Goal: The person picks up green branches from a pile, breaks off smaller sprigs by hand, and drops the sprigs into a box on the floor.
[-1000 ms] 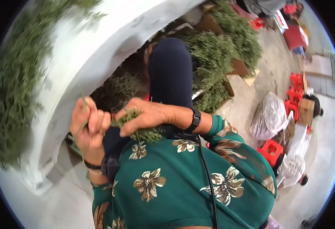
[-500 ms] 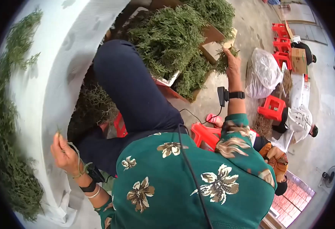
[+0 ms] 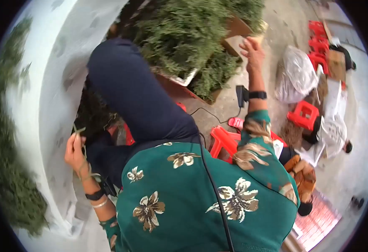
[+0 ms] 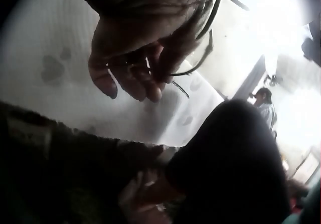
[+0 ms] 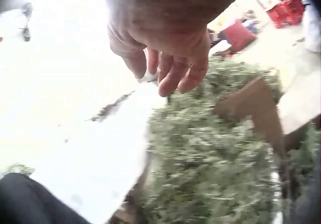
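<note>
In the head view, my left hand pinches a thin green strand beside the white bench; my right hand, fingers relaxed, is near the greenery in boxes. In the left wrist view, the strand looks light and pliable, best pinched near its end. In the right wrist view, I hold nothing visible above feathery, probably springy sprigs, best gathered by their stems.

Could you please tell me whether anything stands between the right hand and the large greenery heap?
In the head view, a cardboard flap stands beside the greenery heap, partly between it and the right hand; nothing visible blocks the way over the flap.
</note>
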The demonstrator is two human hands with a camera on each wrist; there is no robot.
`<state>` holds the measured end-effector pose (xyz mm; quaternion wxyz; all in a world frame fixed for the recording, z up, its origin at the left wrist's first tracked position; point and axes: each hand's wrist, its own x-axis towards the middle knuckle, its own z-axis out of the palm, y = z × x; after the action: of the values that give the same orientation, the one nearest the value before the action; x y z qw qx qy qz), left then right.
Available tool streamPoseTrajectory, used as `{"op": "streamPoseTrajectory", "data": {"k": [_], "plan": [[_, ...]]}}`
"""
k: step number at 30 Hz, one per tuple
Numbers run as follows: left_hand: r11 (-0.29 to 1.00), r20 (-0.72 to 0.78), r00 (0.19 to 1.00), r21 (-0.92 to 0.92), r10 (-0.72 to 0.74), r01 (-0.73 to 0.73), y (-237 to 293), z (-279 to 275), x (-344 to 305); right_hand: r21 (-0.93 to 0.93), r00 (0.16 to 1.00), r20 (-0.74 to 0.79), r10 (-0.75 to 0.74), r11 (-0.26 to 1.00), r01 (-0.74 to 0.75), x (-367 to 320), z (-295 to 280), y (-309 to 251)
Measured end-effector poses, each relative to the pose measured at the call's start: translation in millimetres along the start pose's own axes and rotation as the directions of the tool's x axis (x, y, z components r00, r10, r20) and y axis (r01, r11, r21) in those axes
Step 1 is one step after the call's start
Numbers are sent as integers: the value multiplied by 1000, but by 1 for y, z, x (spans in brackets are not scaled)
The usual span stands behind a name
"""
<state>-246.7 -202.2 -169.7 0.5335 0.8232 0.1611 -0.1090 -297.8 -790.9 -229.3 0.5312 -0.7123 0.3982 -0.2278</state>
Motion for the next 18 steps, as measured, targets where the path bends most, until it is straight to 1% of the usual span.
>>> {"op": "streamPoseTrajectory", "data": {"k": [1, 2, 3, 4, 6, 8, 9, 10, 11, 12, 13, 14, 15, 16, 17, 18], "plan": [[979, 34, 994, -171, -106, 110, -1, -5, 3, 13, 992, 73, -99, 995, 98, -15, 19, -28], [920, 114, 981, -345, -155, 186, -1, -7, 5, 40, 970, 145, -197, 980, 193, -31, 37, -57], [824, 204, 962, -502, -181, 261, -1, -10, 7, 65, 929, 207, -305, 952, 298, -49, 59, -84], [731, 280, 944, -606, -171, 313, 0, -14, 8, 104, 873, 266, -409, 913, 395, -68, 80, -112], [614, 359, 926, -707, -118, 352, 5, -25, 7, 233, 762, 372, -531, 848, 477, -115, 121, -164], [540, 415, 908, -752, -58, 378, -2, -32, 13, 317, 611, 496, -617, 784, 534, -162, 160, -196], [511, 445, 894, -759, -42, 402, -2, -36, 10, 356, 467, 582, -666, 724, 590, -183, 177, -208], [498, 394, 918, -787, -46, 363, -3, -40, 3, 413, 308, 650, -695, 663, 625, -202, 194, -220], [477, 397, 916, -796, -55, 373, -2, -42, 0, 467, 112, 718, -687, 595, 654, -225, 208, -231], [454, 407, 912, -803, -55, 386, -1, -42, -1, 531, -22, 691, -722, 487, 694, -248, 228, -233], [432, 421, 906, -808, -50, 400, 0, -42, -1, 569, -117, 679, -725, 418, 709, -271, 244, -230], [418, 398, 917, -827, -35, 375, 0, -33, -2, 609, -211, 660, -721, 349, 712, -294, 260, -227], [362, 351, 936, -871, -13, 332, -2, -29, -8, 631, -272, 661, -700, 321, 706, -316, 272, -226], [301, 303, 953, -909, 3, 289, -6, -23, -16, 649, -309, 648, -696, 293, 702, -327, 282, -223], [235, 258, 966, -940, 13, 248, -13, -20, -23, 654, -427, 664, -614, 200, 730, -335, 289, -218], [210, 234, 972, -951, 19, 225, -30, -17, -26, 660, -527, 676, -516, 105, 743, -343, 295, -214]]}}
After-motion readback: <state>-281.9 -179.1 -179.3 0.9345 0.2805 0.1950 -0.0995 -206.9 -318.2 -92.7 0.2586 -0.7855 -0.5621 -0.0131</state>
